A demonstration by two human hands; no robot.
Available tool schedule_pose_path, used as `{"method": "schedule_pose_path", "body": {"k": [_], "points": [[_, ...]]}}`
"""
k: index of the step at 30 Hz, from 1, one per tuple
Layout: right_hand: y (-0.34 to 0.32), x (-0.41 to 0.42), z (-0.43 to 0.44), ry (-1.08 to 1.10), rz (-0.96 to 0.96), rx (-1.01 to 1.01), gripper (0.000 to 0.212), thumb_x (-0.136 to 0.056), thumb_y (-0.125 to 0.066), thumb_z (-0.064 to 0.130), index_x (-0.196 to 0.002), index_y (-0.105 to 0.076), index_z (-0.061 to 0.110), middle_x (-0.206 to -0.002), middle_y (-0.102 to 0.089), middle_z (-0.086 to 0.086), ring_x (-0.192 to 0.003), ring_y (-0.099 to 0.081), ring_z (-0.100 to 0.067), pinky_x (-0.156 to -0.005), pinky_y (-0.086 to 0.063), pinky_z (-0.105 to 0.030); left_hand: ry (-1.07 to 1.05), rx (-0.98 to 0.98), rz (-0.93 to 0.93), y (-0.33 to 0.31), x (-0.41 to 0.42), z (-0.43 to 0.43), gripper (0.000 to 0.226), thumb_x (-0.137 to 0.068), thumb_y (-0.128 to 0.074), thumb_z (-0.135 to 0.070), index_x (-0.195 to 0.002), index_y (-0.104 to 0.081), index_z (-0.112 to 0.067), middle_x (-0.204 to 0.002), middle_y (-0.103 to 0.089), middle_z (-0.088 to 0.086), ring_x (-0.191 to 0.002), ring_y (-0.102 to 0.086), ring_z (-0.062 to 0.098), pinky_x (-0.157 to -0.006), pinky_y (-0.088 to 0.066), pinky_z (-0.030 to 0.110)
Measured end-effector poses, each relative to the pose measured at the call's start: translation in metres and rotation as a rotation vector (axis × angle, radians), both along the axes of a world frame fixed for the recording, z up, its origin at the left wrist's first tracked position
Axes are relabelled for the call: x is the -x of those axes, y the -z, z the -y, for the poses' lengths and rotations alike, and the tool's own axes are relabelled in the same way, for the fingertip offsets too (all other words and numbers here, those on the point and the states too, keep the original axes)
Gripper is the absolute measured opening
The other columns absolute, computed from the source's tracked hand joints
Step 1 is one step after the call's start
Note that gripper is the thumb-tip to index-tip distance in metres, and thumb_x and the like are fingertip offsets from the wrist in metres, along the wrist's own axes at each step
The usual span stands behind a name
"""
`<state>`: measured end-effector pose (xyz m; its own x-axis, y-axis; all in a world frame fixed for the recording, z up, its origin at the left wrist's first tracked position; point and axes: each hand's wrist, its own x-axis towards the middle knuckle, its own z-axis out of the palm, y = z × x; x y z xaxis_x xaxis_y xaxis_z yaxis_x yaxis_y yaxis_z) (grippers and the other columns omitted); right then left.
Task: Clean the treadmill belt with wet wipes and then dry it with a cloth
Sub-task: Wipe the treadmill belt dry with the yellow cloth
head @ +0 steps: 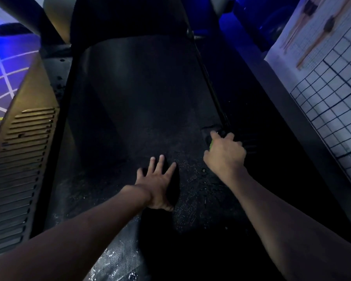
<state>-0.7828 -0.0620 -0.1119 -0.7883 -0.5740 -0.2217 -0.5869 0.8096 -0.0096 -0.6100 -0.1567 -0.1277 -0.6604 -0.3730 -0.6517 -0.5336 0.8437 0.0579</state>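
Left grip (158, 185) is flat on the treadmill belt (140, 98), fingers spread wide and straight, palm pressing the dark textured surface near the middle of its width. Right grip (225, 155) is further up and over at the belt's right edge, fingers curled tight, knuckles up, and a sliver of a green item (211, 145) peeks out at the thumb side; it's too small and dim to say what it is. Right beside those fingers a thin dark rod (209, 82) runs up along the belt's right edge. The belt stretches away ahead, dull black, with speckled glints on its near end between the two forearms. On the left lies the ribbed side rail (18, 159). On the right stands a white grid panel (332, 110), with a blurred chart (312, 27) above it.
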Motion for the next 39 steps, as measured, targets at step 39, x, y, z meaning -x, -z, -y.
{"method": "schedule_pose_path", "body": {"k": [39], "points": [[0.037, -0.016, 0.023, 0.114, 0.020, 0.123, 0.076, -0.082, -0.059, 0.061, -0.149, -0.034, 0.039, -0.153, -0.024, -0.013, -0.123, -0.034, -0.046, -0.103, -0.035, -0.057, -0.244, -0.073, -0.098, 0.008, -0.096, 0.041, 0.140, -0.062, -0.084, -0.053, -0.151, 0.022, -0.032, -0.154, 0.038, 0.002, -0.143, 0.032, 0.024, -0.120, 0.003, 0.049]]}}
